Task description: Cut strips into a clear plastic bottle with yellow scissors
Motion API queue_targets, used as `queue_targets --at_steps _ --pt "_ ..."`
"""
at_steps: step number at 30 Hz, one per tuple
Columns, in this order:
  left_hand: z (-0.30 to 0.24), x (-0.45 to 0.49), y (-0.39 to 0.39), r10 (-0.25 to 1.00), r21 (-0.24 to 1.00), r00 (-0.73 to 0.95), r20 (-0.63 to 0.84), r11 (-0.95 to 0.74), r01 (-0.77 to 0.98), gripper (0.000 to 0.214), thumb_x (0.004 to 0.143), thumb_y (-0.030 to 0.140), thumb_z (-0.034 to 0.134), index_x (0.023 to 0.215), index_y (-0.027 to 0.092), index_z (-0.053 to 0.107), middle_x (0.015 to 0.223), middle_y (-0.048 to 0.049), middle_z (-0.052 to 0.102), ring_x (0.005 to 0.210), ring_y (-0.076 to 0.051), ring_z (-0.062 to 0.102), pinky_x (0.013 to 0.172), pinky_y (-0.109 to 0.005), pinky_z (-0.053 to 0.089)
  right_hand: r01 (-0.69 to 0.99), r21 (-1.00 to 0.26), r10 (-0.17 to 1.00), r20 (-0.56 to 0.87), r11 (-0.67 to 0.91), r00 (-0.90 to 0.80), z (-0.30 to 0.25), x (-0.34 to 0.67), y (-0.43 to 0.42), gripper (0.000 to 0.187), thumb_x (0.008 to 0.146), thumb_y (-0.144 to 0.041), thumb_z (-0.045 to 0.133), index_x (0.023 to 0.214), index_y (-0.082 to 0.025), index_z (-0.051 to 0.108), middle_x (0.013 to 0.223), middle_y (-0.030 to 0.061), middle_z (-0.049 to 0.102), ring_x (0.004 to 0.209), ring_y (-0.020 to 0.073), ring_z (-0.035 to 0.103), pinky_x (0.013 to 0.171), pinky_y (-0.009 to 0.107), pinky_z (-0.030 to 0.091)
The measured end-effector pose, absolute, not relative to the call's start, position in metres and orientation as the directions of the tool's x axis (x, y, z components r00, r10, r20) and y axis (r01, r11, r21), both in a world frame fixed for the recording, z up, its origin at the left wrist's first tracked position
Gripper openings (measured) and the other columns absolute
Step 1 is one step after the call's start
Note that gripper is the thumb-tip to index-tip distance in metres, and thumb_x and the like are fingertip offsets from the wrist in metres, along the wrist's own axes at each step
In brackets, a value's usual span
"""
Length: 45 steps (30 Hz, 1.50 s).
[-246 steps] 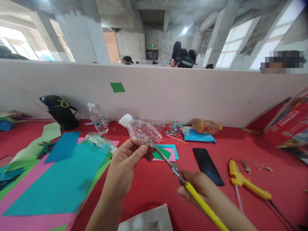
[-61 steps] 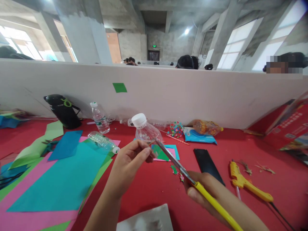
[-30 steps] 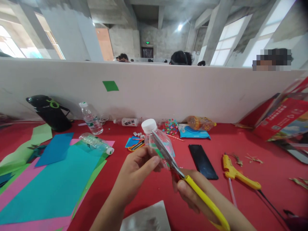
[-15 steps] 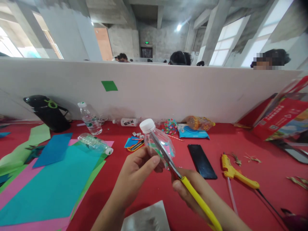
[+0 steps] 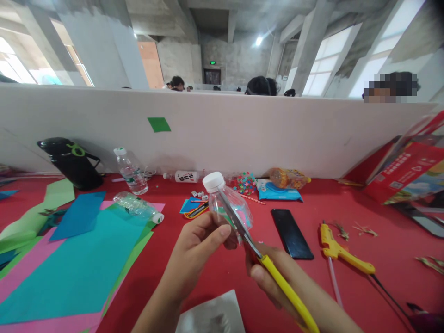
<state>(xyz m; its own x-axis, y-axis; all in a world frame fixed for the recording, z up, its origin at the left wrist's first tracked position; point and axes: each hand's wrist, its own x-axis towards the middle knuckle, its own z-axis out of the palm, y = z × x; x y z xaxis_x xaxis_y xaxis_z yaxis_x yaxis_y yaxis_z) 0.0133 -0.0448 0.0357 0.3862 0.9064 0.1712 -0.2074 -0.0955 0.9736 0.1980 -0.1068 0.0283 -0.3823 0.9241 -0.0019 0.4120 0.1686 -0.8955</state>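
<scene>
A clear plastic bottle top (image 5: 239,203) with a white screw cap (image 5: 213,181) is pinched at its lower edge by my left hand (image 5: 204,240). My right hand (image 5: 274,273) grips yellow-handled scissors (image 5: 284,286), their metal blades lying along the plastic and pointing up toward the cap. The lower rim of the plastic is partly hidden behind my fingers and the blades. Below, on the red table, a grey-white sheet (image 5: 211,314) lies near the front edge. Just beyond my left hand is a yellow utility knife (image 5: 196,211).
Coloured paper (image 5: 86,263) covers the left, with an empty bottle (image 5: 137,206) on it. A black phone (image 5: 292,233) and yellow glue gun (image 5: 342,249) lie right. A flask (image 5: 71,162), wipes (image 5: 279,190) and bottles stand or lie along the white partition (image 5: 243,134).
The view shifts very slightly. The scissors and my right hand move a little against the plastic; my left hand keeps its hold.
</scene>
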Motion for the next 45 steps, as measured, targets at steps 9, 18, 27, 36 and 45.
queue_targets --at_steps 9,18,27,36,45 --pt "0.038 0.002 -0.039 0.917 0.971 0.325 0.232 -0.197 -0.135 0.015 0.088 0.027 0.058 0.078 0.018 0.064 0.072 -0.0003 0.069 0.067 -0.012 0.062 0.067 -0.024 0.050 0.428 -0.888 0.924 -0.010 0.167 -0.381 0.023 0.198 -0.111 0.049 0.095 -0.065 0.031 0.080 -0.020 0.043 0.068 -0.0039 0.042 0.058 0.0108 0.037 0.051 0.023 0.030" --pt "0.040 -0.005 -0.035 0.925 0.949 0.289 0.247 -0.291 0.118 0.014 0.086 0.025 0.055 0.074 0.019 0.060 0.069 0.0019 0.062 0.067 -0.012 0.059 0.066 -0.025 0.048 0.523 -0.843 0.943 -0.063 0.125 -0.327 0.023 0.205 -0.109 0.054 0.091 -0.069 0.035 0.076 -0.019 0.047 0.067 -0.0033 0.042 0.056 0.0108 0.036 0.047 0.024 0.028" --pt "0.038 -0.008 -0.030 0.909 0.821 0.238 0.341 -0.411 0.395 0.014 0.085 0.023 0.053 0.072 0.020 0.055 0.068 0.0029 0.060 0.066 -0.014 0.057 0.064 -0.027 0.044 0.524 -0.847 0.929 -0.119 0.090 -0.351 0.028 0.209 -0.109 0.064 0.086 -0.078 0.028 0.081 -0.019 0.052 0.061 -0.0010 0.052 0.053 0.0128 0.044 0.048 0.024 0.038" --pt "0.040 -0.014 -0.030 0.908 0.829 0.277 0.314 -0.405 0.387 0.015 0.086 0.025 0.052 0.072 0.020 0.054 0.067 0.0023 0.057 0.065 -0.014 0.055 0.064 -0.027 0.043 0.465 -0.878 0.917 -0.088 0.113 -0.389 0.033 0.206 -0.102 0.060 0.085 -0.079 0.030 0.070 -0.022 0.041 0.057 -0.0040 0.044 0.048 0.0104 0.038 0.043 0.024 0.028" --pt "0.037 -0.009 -0.031 0.901 0.771 0.246 0.358 -0.433 0.467 0.016 0.087 0.024 0.051 0.071 0.020 0.054 0.066 0.0033 0.058 0.064 -0.013 0.055 0.063 -0.025 0.042 0.362 -0.929 0.910 -0.216 -0.080 -0.353 0.019 0.203 -0.112 0.056 0.089 -0.075 0.029 0.080 -0.021 0.043 0.054 -0.0078 0.040 0.044 0.0094 0.037 0.044 0.023 0.032"
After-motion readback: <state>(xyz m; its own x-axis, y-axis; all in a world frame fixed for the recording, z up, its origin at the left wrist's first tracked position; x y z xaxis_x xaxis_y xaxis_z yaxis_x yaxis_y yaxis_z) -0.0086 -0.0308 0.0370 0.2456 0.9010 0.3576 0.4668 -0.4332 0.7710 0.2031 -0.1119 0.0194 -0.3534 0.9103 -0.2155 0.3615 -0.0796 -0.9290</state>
